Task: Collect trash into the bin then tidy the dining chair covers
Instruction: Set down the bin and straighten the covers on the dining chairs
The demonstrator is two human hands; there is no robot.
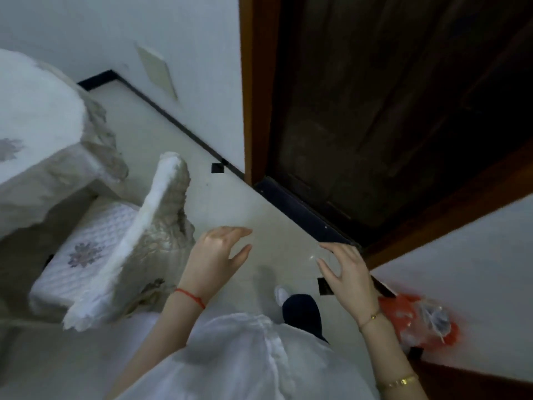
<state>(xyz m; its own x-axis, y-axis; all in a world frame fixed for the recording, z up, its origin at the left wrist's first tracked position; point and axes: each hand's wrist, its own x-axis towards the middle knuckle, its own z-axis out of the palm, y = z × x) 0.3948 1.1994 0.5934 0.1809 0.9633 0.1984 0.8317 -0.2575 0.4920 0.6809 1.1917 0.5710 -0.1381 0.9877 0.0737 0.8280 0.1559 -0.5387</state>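
Observation:
My left hand (216, 255) hovers over the floor with its fingers spread and nothing in it, just right of the chair. My right hand (344, 272) is held out near the door sill, thumb and fingers apart. A faint clear glinting piece (313, 256) shows at its fingertips; whether the hand holds it is unclear. A bin lined with an orange-red bag (418, 321) stands by the wall under my right forearm, with crumpled clear plastic in it. The dining chair (121, 241) wears a white quilted cover with a flower print, and its back cover looks rumpled.
A table under a white cloth (43, 140) fills the left side, the chair tucked against it. A dark wooden door (389, 111) in a brown frame stands ahead. My leg and white shoe (281, 294) are on the pale tile floor between chair and wall.

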